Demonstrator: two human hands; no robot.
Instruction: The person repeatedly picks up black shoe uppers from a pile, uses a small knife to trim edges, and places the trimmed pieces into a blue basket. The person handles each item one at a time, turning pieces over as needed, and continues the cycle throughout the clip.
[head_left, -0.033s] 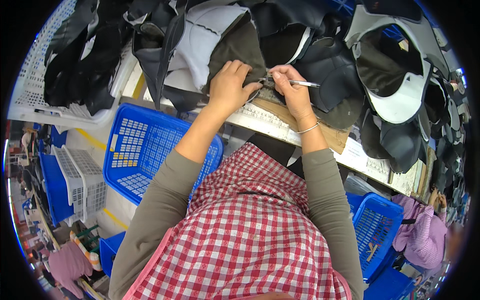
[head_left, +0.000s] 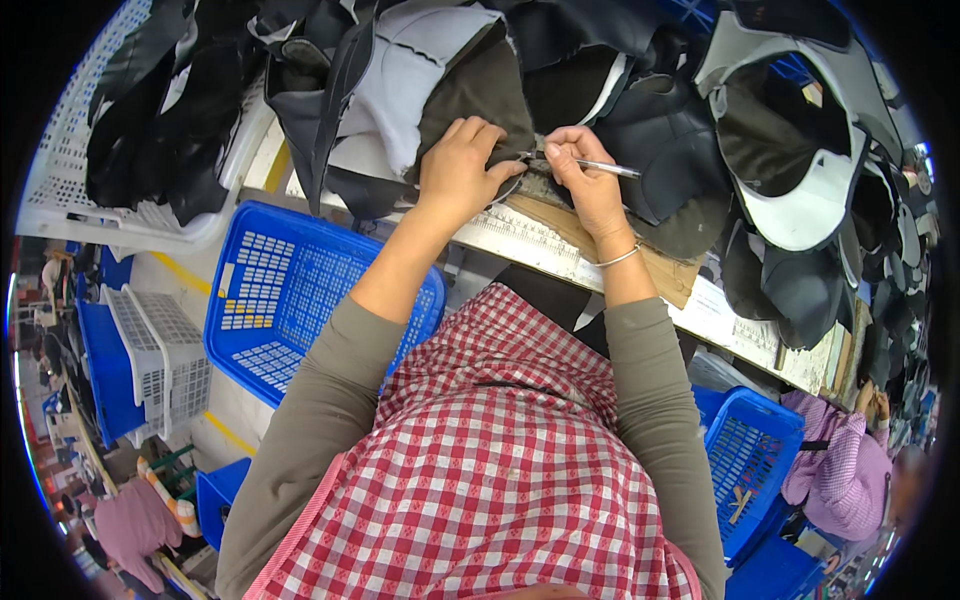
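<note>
My left hand (head_left: 462,175) lies on a dark olive-brown lining piece (head_left: 475,100), its thumb reaching to the right along the lower edge and apart from the fingers. This lining is joined to a white-grey padded piece (head_left: 385,115). In my right hand (head_left: 592,185) a slim silver pen (head_left: 608,168) is pinched between thumb and fingers. The pen's tip meets the lining's edge near my left thumb; whether it touches is too small to tell. Black soft pieces (head_left: 655,140), like shoe uppers, lie just right of my right hand.
A white ruler strip (head_left: 530,235) and a brown board (head_left: 650,265) run along the bench edge. A blue basket (head_left: 235,330) stands below left, another blue basket (head_left: 765,420) below right. A white crate (head_left: 215,225) holds black pieces. A person in pink checks (head_left: 845,460) is at right.
The view has shifted very slightly. My hands and the pen stay practically in the same place.
</note>
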